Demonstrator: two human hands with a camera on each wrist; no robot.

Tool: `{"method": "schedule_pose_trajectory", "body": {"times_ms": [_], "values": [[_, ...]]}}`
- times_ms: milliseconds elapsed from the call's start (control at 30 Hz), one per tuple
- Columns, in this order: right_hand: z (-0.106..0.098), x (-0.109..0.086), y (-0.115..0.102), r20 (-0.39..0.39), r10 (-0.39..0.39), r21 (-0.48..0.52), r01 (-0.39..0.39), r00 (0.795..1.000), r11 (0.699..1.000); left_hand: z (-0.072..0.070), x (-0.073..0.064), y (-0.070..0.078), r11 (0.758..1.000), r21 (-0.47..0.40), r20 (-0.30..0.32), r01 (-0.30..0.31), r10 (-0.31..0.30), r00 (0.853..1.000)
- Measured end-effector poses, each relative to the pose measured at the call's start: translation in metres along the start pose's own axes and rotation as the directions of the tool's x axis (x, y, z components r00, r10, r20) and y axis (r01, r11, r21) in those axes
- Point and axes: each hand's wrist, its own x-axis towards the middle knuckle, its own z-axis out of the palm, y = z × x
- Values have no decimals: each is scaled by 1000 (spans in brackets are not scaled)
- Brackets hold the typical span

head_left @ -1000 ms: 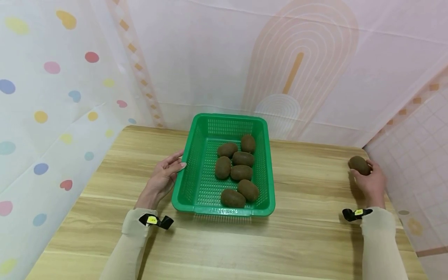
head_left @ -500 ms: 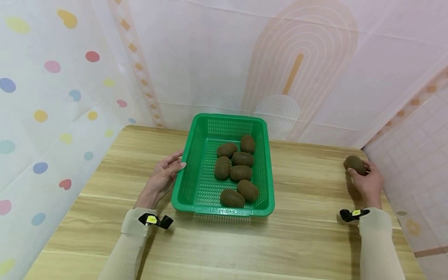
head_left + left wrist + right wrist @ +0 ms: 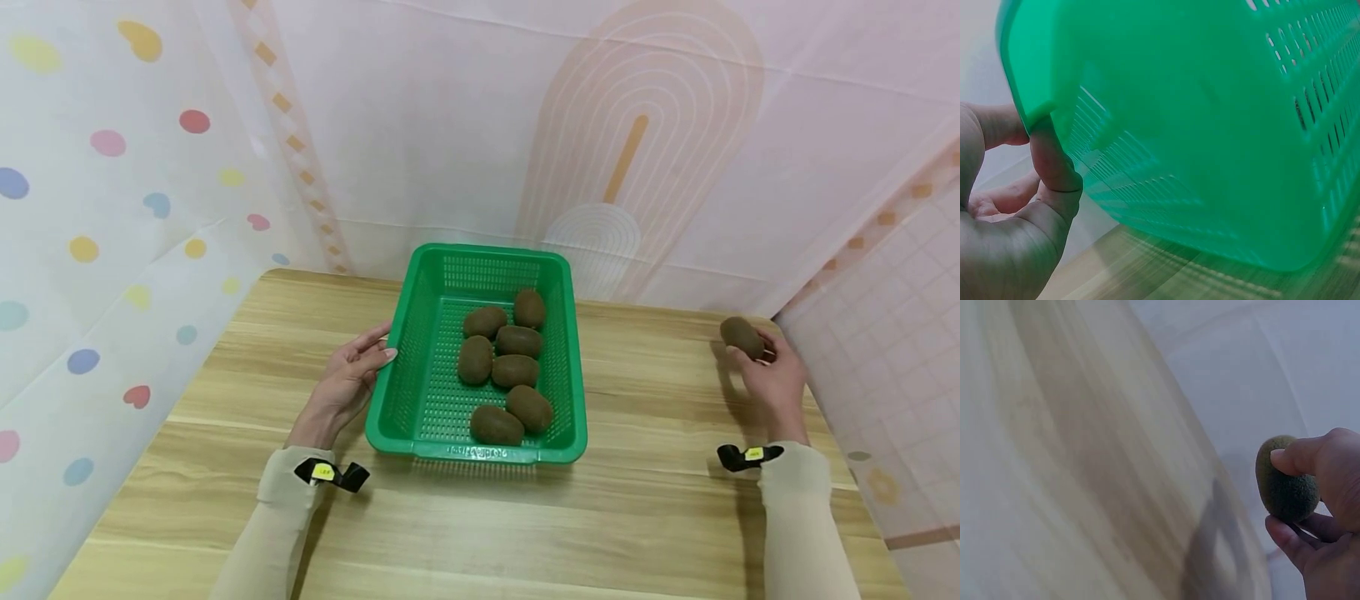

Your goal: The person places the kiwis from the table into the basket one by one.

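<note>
A green plastic basket (image 3: 408, 433) with slotted walls stands mid-table, with several brown kiwis (image 3: 476, 360) lying in its middle and right part. My left hand (image 3: 347, 379) pinches the basket's left rim, thumb on top; in the left wrist view the fingers (image 3: 1054, 156) curl under the rim, against the outer wall. Far to the right, my right hand (image 3: 776, 379) holds a single kiwi (image 3: 741, 336) between thumb and fingertips. That kiwi (image 3: 1285, 481) is raised over the table in the right wrist view, its shadow falling on the wood.
The wooden table (image 3: 645, 525) ends at the back against a patterned curtain (image 3: 450, 125). Similar curtains hang along the left, with coloured dots, and along the right (image 3: 900, 333), close beside my right hand.
My right hand has moved left and slightly toward the back with the kiwi, lifting it from the table. My left hand and the basket have stayed in place.
</note>
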Motion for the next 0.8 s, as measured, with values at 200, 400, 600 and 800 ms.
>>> {"method": "schedule_pose_trajectory", "body": {"times_ms": [200,400,600,800], "values": [[0,-3,-14,-7,-61,37,61,998,997,-1,0,0,1000,-2,4,0,0,1000],[0,-7,-26,4,-106,59,106,994,993,-1,-1,1,1000,-1,6,1,-1,1000],[0,-11,-37,14,-167,59,166,986,984,0,-1,2,1000,7,1,0,0,1000],[-1,-17,-53,30,-198,71,196,980,978,1,0,1,1000,5,-3,7,-7,1000]]}}
